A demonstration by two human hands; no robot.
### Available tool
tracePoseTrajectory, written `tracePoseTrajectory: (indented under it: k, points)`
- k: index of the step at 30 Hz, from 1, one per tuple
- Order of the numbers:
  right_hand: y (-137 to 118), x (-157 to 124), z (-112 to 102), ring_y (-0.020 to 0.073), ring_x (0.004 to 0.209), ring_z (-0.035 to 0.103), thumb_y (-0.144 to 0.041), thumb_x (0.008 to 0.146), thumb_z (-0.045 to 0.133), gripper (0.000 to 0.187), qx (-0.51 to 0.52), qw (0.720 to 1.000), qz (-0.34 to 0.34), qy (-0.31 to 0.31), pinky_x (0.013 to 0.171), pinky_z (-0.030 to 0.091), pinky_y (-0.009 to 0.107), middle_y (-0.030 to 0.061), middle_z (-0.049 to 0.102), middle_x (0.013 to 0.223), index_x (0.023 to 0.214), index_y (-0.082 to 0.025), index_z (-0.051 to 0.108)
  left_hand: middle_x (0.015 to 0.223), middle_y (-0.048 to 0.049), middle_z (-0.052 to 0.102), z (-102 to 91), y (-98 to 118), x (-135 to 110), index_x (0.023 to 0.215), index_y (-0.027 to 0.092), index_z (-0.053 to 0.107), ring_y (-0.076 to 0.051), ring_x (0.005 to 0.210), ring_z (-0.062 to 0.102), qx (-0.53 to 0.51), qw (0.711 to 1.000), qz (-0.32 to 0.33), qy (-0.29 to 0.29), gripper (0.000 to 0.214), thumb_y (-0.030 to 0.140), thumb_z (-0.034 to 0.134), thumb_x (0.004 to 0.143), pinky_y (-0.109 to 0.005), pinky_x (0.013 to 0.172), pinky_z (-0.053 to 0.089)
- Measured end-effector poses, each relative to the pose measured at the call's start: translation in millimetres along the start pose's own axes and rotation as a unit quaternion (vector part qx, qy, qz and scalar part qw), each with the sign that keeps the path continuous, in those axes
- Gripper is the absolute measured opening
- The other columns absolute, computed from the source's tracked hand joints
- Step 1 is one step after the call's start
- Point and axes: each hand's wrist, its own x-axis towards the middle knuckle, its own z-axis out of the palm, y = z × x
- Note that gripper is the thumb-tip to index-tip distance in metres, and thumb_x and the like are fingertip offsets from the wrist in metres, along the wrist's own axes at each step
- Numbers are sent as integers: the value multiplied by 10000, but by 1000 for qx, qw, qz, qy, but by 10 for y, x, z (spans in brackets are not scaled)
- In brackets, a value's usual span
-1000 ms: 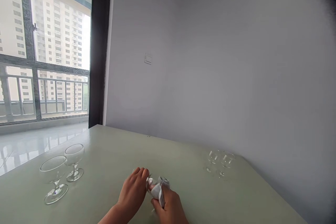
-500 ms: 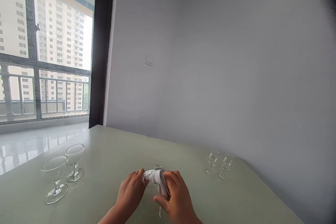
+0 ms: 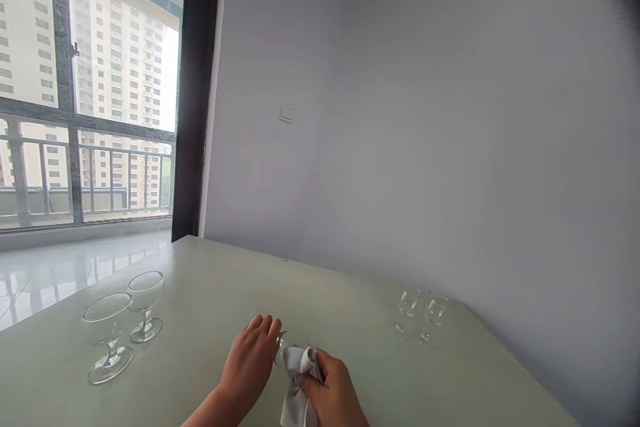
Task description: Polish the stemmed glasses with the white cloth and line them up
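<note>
My left hand [image 3: 251, 360] grips a small clear glass [image 3: 278, 341], mostly hidden between my hands, low over the pale green table [image 3: 210, 300]. My right hand [image 3: 334, 393] presses a grey-white cloth [image 3: 297, 373] against the glass; the cloth hangs down below my fingers. Two larger stemmed glasses [image 3: 113, 325] stand upright at the left. A pair of small stemmed glasses [image 3: 419, 315] stands at the right near the wall.
A grey wall [image 3: 425, 133] with a light switch [image 3: 286, 113] runs along the table's far edge. A large window [image 3: 85, 93] with a dark frame and balcony railing is at the left, tower blocks beyond it.
My right hand has dropped and turned with the cloth, which now hangs below the glass instead of wrapping over its top. My left hand shifted slightly on the glass.
</note>
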Motion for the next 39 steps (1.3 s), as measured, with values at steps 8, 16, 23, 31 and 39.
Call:
tracePoseTrajectory:
  k: [8,16,23,31,39]
  points:
    - [150,-65,123,191,743,591,-162,519,728,509,-33,998,-46,-42,676,434,250,-1,673,771,1017,-222,644,737,28,637,-12,-19,7,739,232,507,-163,739,562,-35,999,3,-27,249,8,431,661,-267,622,354]
    - [57,65,135,-3,314,194,-502,525,774,434,480,868,129,-9,316,163,145,-115,393,412,646,-185,503,1074,-68,643,-65,72,13,1088,182,532,-230,1102,501,44,990,100,88,352,29,319,853,-427,1020,268]
    - [28,-90,114,53,387,414,-219,596,676,376,276,952,105,-85,381,303,178,-69,532,570,959,-191,586,677,6,629,-95,-6,12,756,216,490,-167,654,568,-8,998,64,14,214,20,410,725,-303,646,384]
    - [194,-48,-10,140,550,558,-125,483,527,329,-15,995,-55,-88,453,360,200,-36,580,578,768,-250,633,538,70,556,-170,-135,-42,704,266,490,-143,500,514,-32,989,133,-58,236,57,495,596,-271,460,272]
    - [-12,22,178,15,279,183,-219,535,626,171,457,874,149,-75,314,113,165,-122,351,332,655,-202,505,929,-59,651,-85,8,13,1063,181,522,-216,949,569,20,983,137,117,308,51,324,865,-452,1006,290]
